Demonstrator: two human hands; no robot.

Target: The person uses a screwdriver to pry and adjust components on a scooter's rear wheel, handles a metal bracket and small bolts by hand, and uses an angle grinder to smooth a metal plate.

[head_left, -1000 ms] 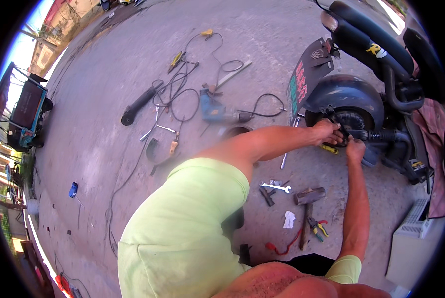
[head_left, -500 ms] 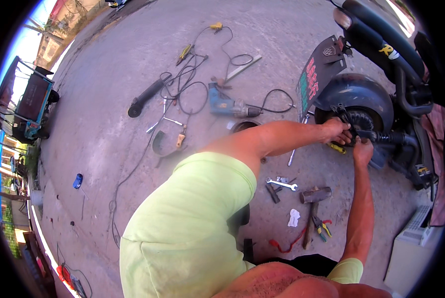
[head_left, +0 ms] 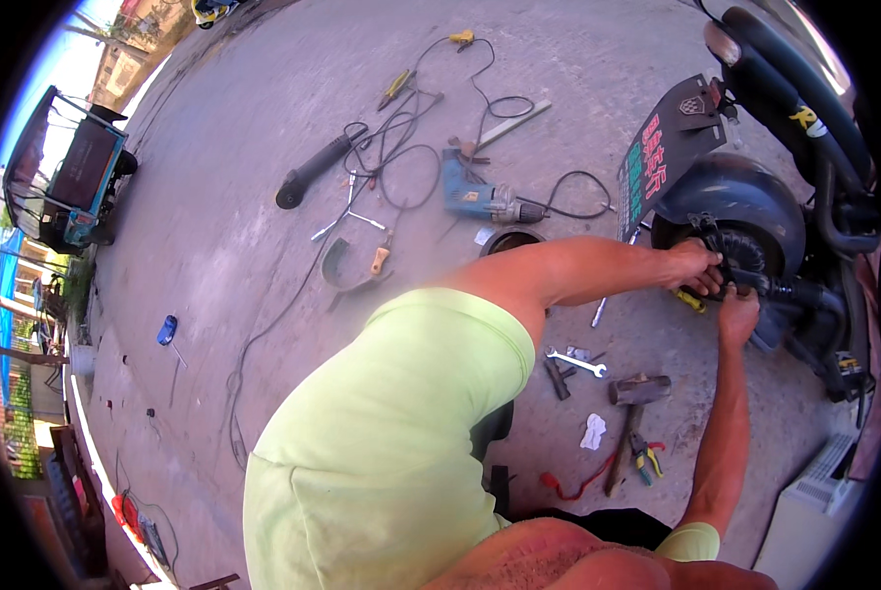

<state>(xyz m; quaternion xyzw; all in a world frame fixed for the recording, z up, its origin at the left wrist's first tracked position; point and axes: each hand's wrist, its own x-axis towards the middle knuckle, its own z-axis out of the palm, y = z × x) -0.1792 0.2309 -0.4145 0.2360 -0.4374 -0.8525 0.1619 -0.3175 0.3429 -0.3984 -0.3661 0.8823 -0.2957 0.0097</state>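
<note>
At the right a dark scooter's rear wheel point(head_left: 740, 251) sits under its rounded mudguard point(head_left: 745, 187). My left hand point(head_left: 694, 266) is beside the wheel hub, fingers curled round a black part that I cannot make out. Close below it, my right hand point(head_left: 738, 315) is closed, its fingertips pressed against the same dark area near the shock absorber point(head_left: 799, 290). The hands nearly touch, and what lies between the fingers is hidden. A yellow-handled tool point(head_left: 692, 300) shows just under my left hand.
Nearer me lie a spanner point(head_left: 578, 363), a hammer point(head_left: 640, 390) and pliers point(head_left: 645, 457). Farther off are a blue drill point(head_left: 480, 195), a black angle grinder point(head_left: 315, 172) and tangled cables point(head_left: 391, 143). A pale box point(head_left: 804, 511) stands at the lower right; a three-wheeler point(head_left: 72, 177) is far left.
The whole view has shifted, so the ground things and the scooter appear farther right. Both hands stay at the wheel hub, their grip looking much the same.
</note>
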